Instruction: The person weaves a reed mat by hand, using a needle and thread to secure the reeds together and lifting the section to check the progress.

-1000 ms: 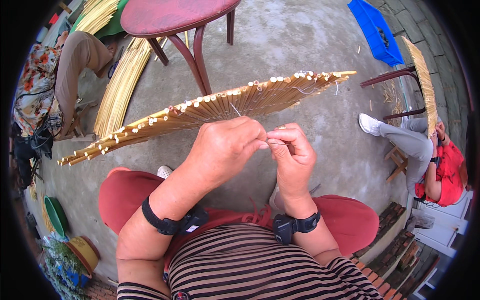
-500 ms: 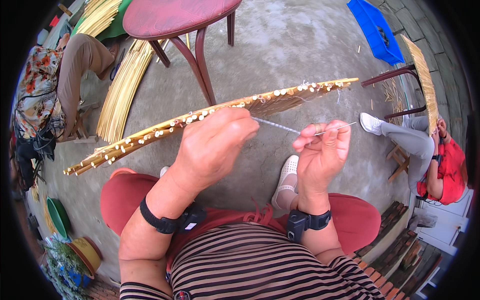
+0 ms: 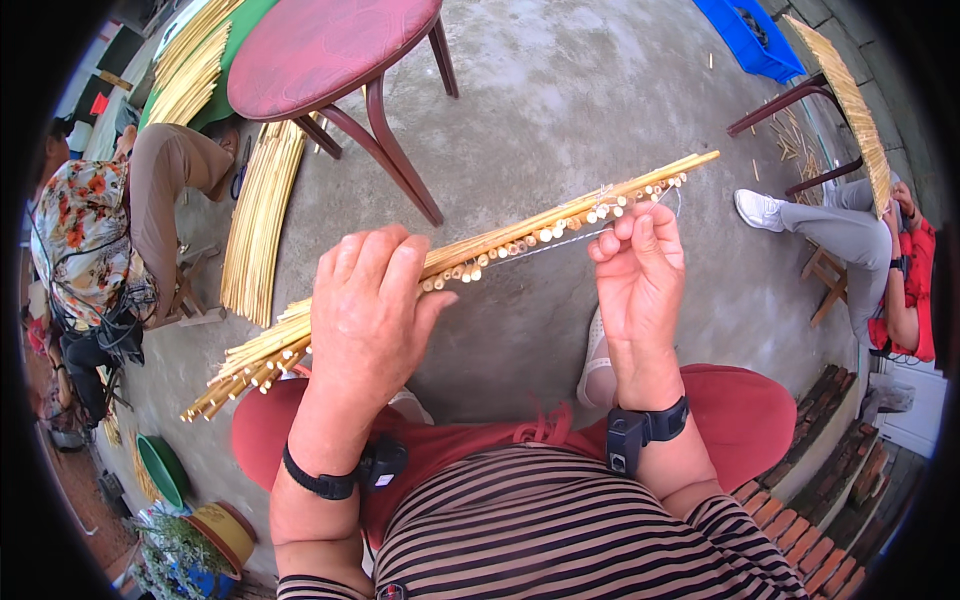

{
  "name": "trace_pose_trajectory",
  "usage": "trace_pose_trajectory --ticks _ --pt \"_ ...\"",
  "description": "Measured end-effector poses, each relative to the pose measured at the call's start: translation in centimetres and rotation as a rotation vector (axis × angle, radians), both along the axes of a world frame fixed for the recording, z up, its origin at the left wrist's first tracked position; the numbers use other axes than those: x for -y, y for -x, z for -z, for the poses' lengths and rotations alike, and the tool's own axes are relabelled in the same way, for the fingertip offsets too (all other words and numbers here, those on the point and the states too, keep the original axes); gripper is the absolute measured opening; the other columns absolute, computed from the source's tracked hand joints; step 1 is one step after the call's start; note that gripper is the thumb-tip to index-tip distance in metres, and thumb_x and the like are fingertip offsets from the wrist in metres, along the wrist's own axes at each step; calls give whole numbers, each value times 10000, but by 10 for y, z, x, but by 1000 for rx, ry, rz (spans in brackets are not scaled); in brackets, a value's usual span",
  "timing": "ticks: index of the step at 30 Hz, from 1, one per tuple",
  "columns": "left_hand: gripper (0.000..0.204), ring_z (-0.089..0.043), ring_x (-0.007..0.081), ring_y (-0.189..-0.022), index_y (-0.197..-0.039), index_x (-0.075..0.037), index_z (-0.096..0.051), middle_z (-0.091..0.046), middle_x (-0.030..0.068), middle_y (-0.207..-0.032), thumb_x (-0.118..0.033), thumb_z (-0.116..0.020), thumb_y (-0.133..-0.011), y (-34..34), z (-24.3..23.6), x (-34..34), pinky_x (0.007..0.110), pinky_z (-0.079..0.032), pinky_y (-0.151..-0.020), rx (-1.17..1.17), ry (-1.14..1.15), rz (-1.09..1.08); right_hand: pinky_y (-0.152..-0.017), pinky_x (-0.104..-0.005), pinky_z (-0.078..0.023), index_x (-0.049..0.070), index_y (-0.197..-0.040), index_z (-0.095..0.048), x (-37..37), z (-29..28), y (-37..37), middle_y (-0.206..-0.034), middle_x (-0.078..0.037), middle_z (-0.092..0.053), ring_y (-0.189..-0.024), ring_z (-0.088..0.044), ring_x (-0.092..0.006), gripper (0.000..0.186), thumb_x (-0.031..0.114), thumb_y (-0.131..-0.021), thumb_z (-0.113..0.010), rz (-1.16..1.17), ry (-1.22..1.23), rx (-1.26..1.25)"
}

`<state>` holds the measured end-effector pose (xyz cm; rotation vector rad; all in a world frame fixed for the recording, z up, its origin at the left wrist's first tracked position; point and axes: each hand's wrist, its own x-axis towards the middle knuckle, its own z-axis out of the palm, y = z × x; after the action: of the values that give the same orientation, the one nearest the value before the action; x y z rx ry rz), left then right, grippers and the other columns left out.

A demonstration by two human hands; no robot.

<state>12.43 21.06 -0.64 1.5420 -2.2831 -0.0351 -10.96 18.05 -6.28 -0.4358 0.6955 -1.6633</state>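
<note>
A mat of thin straw-coloured stalks [image 3: 520,236], with many cut ends facing me, lies slanted across the middle, its right end higher. My left hand [image 3: 365,310] is wrapped over its left half, thumb below the front edge. Below the right end, my right hand [image 3: 640,265] is held palm up with fingertips pinched together, close to the stalk ends. A twisted white thread [image 3: 545,246] runs along the mat's lower edge to these fingers, and a thin loop shows beside them. No needle can be made out in the fingers now.
A red-seated round stool [image 3: 335,45] stands ahead on the concrete. Left of it lies a long bundle of stalks [image 3: 262,225], near a seated person in a floral top [image 3: 85,230]. At right, another seated person [image 3: 905,290] holds a stalk panel [image 3: 850,110]. A blue crate [image 3: 748,40] sits beyond.
My left hand has moved left and closed over the mat, which has tilted and shifted. My right hand has come up against the stalks; the needle seen earlier no longer shows.
</note>
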Motion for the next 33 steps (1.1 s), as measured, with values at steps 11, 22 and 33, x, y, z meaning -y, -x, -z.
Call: trace_pose_trajectory --ticks 11,22,33 --pt "262 -592 287 -749 -774 -73 -567 -572 79 -747 -209 -787 -728 -1 16 34 419 -456 -654 54 119 -273 -601 -303 -496 52 -1024 -558 -3 12 4 -802 -82 -599 -653 -570 -160 78 79 -963 -597 -75 49 -142" --pt "265 -602 293 -754 -786 -69 -569 -580 78 -762 -208 -787 -727 -3 19 38 425 -488 -646 46 121 -271 -564 -273 -468 20 -988 -594 -2 -2 1 -803 -75 -615 -630 -558 -123 72 47 -935 -635 14 124 -446" --pt "202 -591 307 -810 -873 -63 -584 -574 88 -814 -111 -739 -754 -7 16 35 440 -484 -685 -51 46 -126 -509 -274 -420 37 -949 -636 -18 -5 -34 -608 -29 -559 -521 -529 -99 121 30 -838 -683 -204 59 -1277"
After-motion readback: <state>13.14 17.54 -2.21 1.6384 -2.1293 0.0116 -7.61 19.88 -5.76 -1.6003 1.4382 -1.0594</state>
